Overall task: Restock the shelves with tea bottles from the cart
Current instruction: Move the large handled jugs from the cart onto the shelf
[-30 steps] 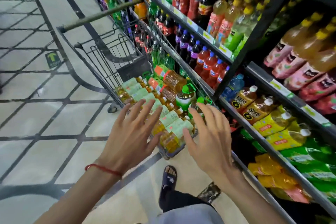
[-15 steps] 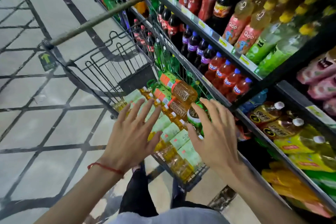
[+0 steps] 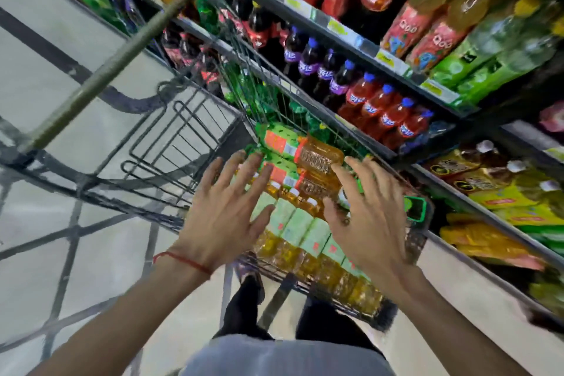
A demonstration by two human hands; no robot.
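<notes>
Both the left hand [image 3: 225, 217] and right hand [image 3: 366, 223] hover with fingers spread, gripping nothing, above the tea bottles [image 3: 305, 232] lying packed sideways in the cart [image 3: 189, 131], apparently positioned to pick stock for the adjacent shelves [image 3: 393, 70].

Amber tea bottles [image 3: 308, 241] with pale-green labels, red wrist string [image 3: 183, 260], dark-gridded pale floor [image 3: 45, 253]

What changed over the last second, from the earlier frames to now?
The person stepped closer to the cart; the left hand and right hand advanced over the tea bottles lying in it. Nothing was taken hold of or let go. Both hands stay open with fingers spread and empty; the bottles lie as before; shelves unchanged.
</notes>
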